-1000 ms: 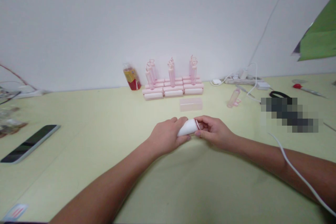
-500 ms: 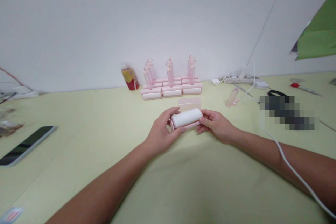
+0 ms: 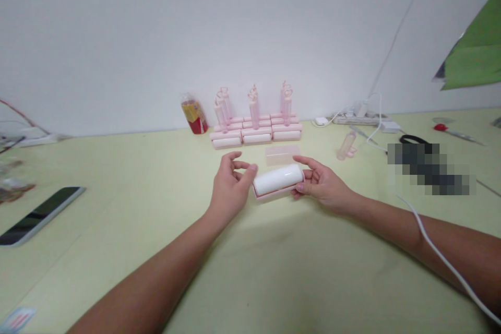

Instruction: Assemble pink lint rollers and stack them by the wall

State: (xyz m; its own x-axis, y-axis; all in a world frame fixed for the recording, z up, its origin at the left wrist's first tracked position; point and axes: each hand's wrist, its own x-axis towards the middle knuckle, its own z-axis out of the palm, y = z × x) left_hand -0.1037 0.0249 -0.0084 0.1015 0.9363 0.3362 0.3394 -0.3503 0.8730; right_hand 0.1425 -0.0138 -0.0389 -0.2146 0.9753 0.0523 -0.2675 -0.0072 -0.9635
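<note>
A white lint roller (image 3: pixel 278 179) seated in a pale pink frame lies tilted slightly up to the right in front of me. My right hand (image 3: pixel 319 182) grips its right end, thumb at the front edge and fingers behind. My left hand (image 3: pixel 234 181) is beside the left end with fingers apart. Its thumb tip is close to the roller's corner; whether it touches I cannot tell. Just behind lies a translucent pink cover (image 3: pixel 279 155). A pink handle (image 3: pixel 346 146) rests farther right on the table.
Several pink lint rollers (image 3: pixel 256 135) with upright handles stand in rows by the wall. A red and yellow packet (image 3: pixel 194 116) is left of them. A phone (image 3: pixel 41 215) lies at left. A power strip (image 3: pixel 358 119), blurred dark object (image 3: pixel 428 167) and white cable (image 3: pixel 434 250) are at right.
My left hand has let go of the roller's left end and moved a little left. My right hand still holds the right end, its index finger now raised.
</note>
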